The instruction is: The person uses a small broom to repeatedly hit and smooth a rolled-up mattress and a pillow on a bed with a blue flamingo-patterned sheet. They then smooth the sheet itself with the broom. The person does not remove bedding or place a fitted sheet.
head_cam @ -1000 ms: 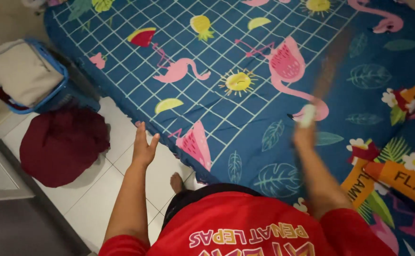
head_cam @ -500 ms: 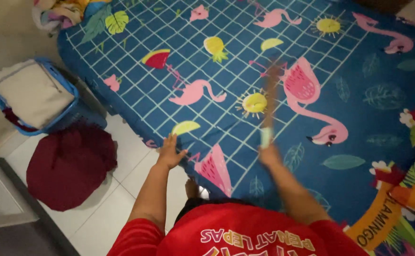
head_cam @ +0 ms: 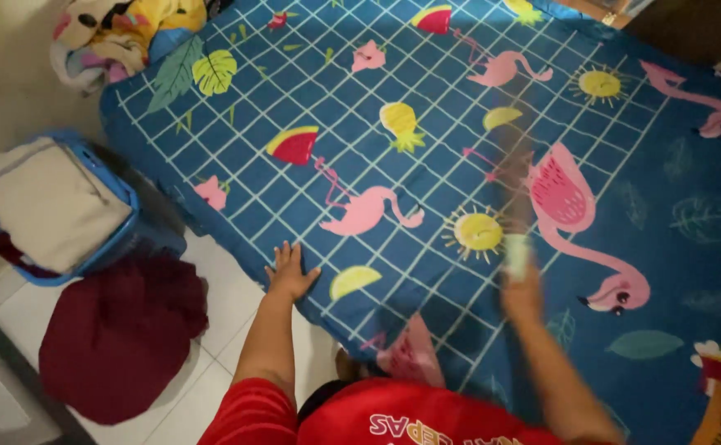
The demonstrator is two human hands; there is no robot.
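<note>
In the head view we note a blue laundry basket [head_cam: 121,216] on the floor just beside the mattress corner, filled with a folded beige cloth [head_cam: 43,204]; a dark red bundle [head_cam: 117,338] lies on the white tiles against its near side. The left hand [head_cam: 289,272] rests flat, fingers spread, on the edge of the blue flamingo-print sheet [head_cam: 393,148], holding nothing. The right hand [head_cam: 522,292] is closed around the pale handle of a brown stick-like brush [head_cam: 513,194], blurred, which lies over the sheet beside a sun print. Against half a second ago, we find the left hand in much the same place on the sheet's edge, while the brush now points more steeply away and the colourful bedding [head_cam: 121,33] at the far corner shows more fully.
</note>
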